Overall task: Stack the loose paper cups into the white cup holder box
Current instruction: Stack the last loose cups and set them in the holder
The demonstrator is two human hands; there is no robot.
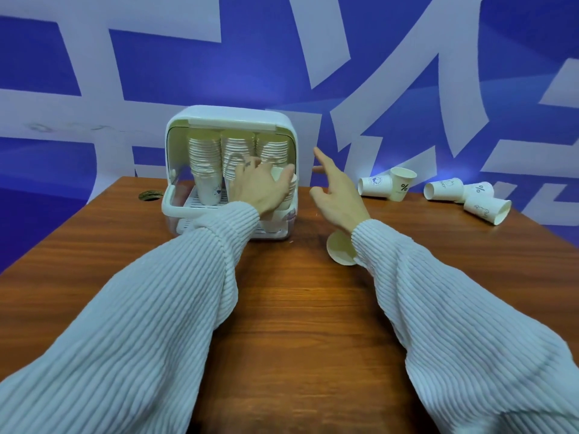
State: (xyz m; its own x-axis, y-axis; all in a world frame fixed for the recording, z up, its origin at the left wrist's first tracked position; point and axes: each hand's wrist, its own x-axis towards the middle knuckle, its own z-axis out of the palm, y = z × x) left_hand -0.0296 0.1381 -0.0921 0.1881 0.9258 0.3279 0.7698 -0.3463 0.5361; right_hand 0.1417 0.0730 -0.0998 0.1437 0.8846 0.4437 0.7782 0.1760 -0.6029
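- The left hand point(261, 191) is reaching into the open front of the white, rounded plastic cup holder box point(232, 120), its grip wrapped around a cream paper cup point(282, 180) at the right-hand stack; how far that cup is seated I cannot tell.
- The right hand point(336, 195) is hovering just right of the box, fingers spread and its grip released, holding nothing.
- Three tall stacks of cream paper cups point(205, 158) are standing inside the box.
- The loose white paper cups point(445, 189) are lying on their sides at the far right of the brown wooden bench point(297, 308), well apart from the box, long axes running roughly left-right; one printed cup point(402, 184) is standing upright among them.
- Another cream cup point(341, 247) is lying just under the right wrist, seen end-on.
- Judging by this, every remaining cup is lying to the right, so the free right hand is the nearer one for the next pick.
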